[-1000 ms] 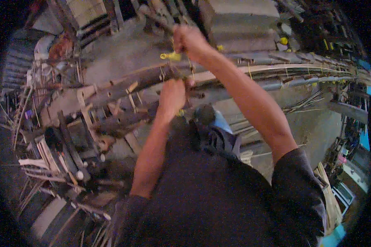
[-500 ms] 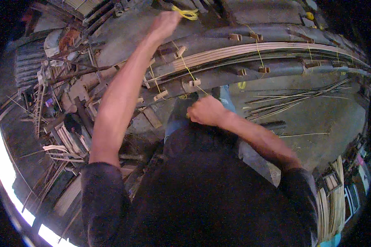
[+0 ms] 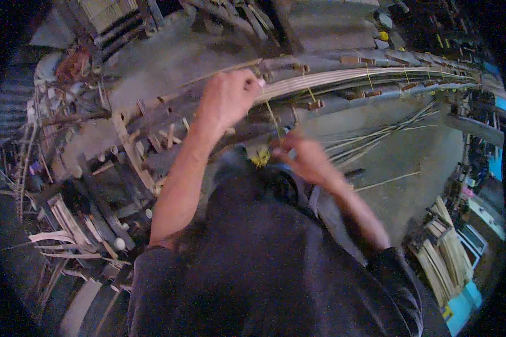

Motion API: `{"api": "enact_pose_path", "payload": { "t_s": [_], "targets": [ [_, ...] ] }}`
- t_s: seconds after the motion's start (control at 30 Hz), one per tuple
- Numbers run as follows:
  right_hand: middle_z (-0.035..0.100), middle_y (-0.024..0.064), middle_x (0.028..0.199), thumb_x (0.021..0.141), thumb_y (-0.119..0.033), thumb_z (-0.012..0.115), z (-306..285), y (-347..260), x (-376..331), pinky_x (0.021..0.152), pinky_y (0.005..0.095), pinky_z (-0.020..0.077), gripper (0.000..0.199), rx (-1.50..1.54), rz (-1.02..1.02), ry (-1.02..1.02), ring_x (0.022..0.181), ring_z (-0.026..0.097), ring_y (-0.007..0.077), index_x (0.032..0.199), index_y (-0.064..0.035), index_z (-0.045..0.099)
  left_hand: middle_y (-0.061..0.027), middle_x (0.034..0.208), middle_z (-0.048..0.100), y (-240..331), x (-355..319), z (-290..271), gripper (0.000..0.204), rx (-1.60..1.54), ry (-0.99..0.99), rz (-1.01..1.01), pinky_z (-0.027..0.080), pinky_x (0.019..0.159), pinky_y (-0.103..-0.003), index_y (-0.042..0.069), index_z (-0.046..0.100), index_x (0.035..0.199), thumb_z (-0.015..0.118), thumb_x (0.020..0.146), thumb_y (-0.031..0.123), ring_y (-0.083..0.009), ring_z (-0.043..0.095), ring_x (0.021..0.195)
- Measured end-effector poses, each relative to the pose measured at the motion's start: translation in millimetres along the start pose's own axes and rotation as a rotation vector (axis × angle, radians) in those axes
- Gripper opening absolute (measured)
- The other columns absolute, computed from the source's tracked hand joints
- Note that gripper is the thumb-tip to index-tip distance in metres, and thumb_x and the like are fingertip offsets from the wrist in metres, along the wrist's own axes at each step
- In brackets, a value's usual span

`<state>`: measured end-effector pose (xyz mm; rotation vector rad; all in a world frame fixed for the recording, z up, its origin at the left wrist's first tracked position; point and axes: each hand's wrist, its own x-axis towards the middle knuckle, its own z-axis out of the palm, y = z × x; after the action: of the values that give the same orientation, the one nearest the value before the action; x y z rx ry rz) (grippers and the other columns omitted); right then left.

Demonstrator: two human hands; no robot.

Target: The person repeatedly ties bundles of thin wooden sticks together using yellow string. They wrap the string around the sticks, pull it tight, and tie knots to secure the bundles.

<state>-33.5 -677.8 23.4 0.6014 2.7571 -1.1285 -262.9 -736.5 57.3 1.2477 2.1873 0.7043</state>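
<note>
Thin yellow cord [image 3: 272, 115] runs straight past the pipe's near edge; left hand [image 3: 230, 98] fingers curled, right hand [image 3: 305, 156] blurred, pinching unclear

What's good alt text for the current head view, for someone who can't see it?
A person's left hand is curled beside a long, curved run of pale strips, while the blurred right hand is near a thin yellow cord and a yellow clump. Dark poles flank the strips; loose sticks lie on the floor.
</note>
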Motion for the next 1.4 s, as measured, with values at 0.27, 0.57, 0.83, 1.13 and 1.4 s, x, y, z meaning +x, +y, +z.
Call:
{"api": "enact_pose_path", "payload": {
  "t_s": [0.27,0.57,0.83,1.13,1.4],
  "targets": [
    [0.068,0.0135,0.089,0.083,-0.01,0.06,-78,15,100,0.073,0.0368,0.0514,0.013,-0.27,-0.098,0.053,0.083,0.066,0.0298,0.093,-0.0051,0.068,-0.0125,0.103,0.065,-2,-64,-4,0.021,-0.257,0.32,0.11,0.05,0.084,-0.037,0.003,0.064,0.101,0.062,0.087,0.019,-0.0315,0.063,0.095],
    [0.069,0.0091,0.09,0.081,-0.007,0.069,-89,20,2,0.073,0.0302,0.0531,0.011,-0.054,0.108,0.41,0.08,0.067,0.0206,0.092,-0.0065,0.069,-0.0104,0.098,0.068,-28,-102,-23,0.017,-0.559,0.429,-0.158,0.053,0.078,-0.03,0.003,0.066,0.102,0.059,0.093,0.016,-0.0178,0.067,0.09],
    [0.068,0.0119,0.101,0.076,-0.007,0.063,-81,15,92,0.077,0.0357,0.0536,0.024,-0.281,-0.219,0.013,0.09,0.066,0.0291,0.1,-0.0075,0.067,-0.0111,0.097,0.067,33,-56,-17,0.015,-0.37,0.234,-0.118,0.052,0.079,-0.029,0.003,0.066,0.102,0.059,0.091,0.009,-0.0162,0.065,0.089],
    [0.07,0.007,0.095,0.081,-0.005,0.068,-105,99,51,0.077,0.0306,0.0527,0.018,0.212,0.002,0.437,0.085,0.066,0.0192,0.098,-0.0088,0.07,-0.0083,0.101,0.068,37,-101,6,0.022,-0.471,0.404,-0.44,0.047,0.084,-0.028,0.001,0.065,0.104,0.054,0.095,0.017,-0.0155,0.063,0.093],
    [0.063,0.0076,0.096,0.081,-0.02,0.067,-95,58,70,0.069,0.0375,0.0531,0.016,-0.249,-0.1,0.396,0.084,0.063,0.028,0.094,-0.0122,0.069,-0.0094,0.099,0.067,23,-78,2,0.018,-0.518,0.312,-0.139,0.05,0.08,-0.028,-0.001,0.065,0.101,0.057,0.094,0.014,-0.0154,0.064,0.091]
  ]
}}
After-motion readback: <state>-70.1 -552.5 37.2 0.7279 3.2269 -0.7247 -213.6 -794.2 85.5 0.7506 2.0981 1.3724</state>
